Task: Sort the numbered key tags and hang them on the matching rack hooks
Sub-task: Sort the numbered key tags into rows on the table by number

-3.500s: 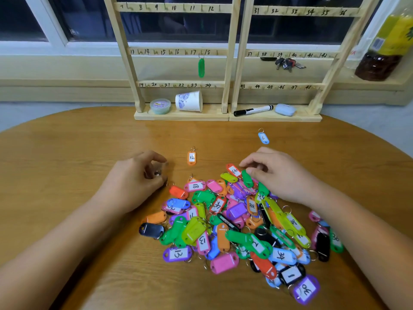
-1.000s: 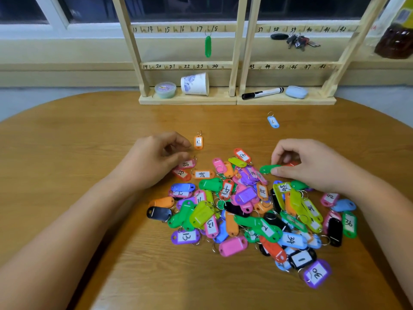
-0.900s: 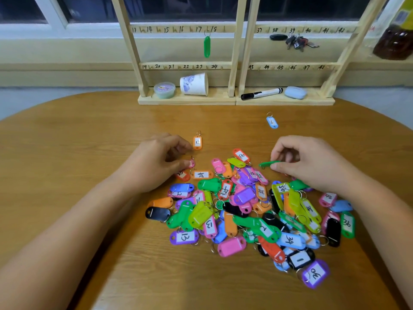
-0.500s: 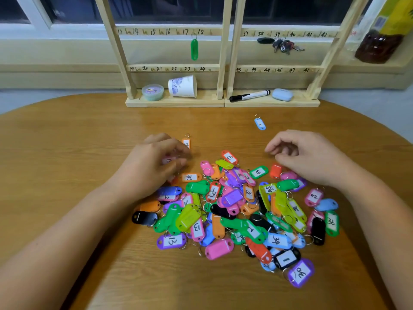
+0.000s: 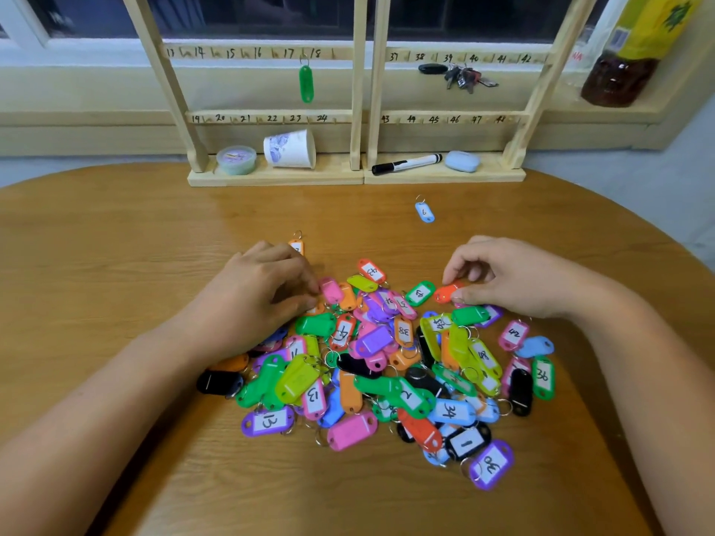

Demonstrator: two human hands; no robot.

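Observation:
A heap of coloured numbered key tags lies on the round wooden table. My left hand rests on the heap's left edge with its fingers curled down beside a pink tag; what they hold is hidden. My right hand pinches a red-orange tag at the heap's far right edge, beside a green tag. A blue tag marked 6 and an orange tag lie apart from the heap. The wooden rack stands at the far edge, with a green tag on hook 18.
A bunch of keys hangs near hooks 39 and 40. On the rack's base sit a small tub, a tipped paper cup, a black marker and a pale blue block. A bottle stands on the sill at right.
My right hand has let go of the green tag, which now lies on the heap, and has taken the red-orange tag. My left hand has shifted a little right onto the heap.

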